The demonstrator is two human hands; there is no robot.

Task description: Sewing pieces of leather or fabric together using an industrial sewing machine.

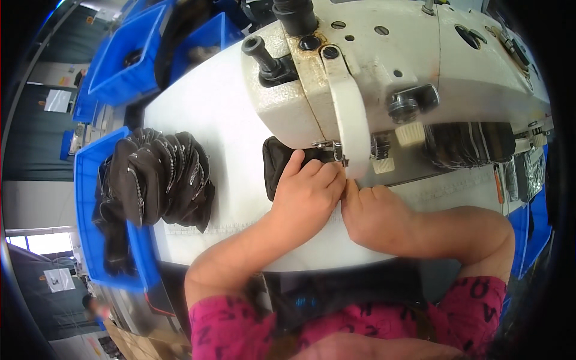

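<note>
A black fabric pouch (277,165) lies on the white bed of a sewing machine (312,90), partly beneath the presser foot (338,151). My left hand (309,195) rests over its right part, thumb stretched toward the machine head and fingers bent together on the cloth. Right beside it, my right hand (379,219) is closed, its thumb and index finger pinched at the front of the presser foot, touching my left fingertips. What the right fingers grip is hidden. Most of the pouch's right side is covered by my hands and the machine.
A thick stack of black zippered pouches (159,174) leans at the left, partly over a blue bin (87,198). More dark pieces with zippers (468,144) lie under the machine arm. Further blue bins (129,60) stand at the far left. A ruler strip (444,187) runs along the table.
</note>
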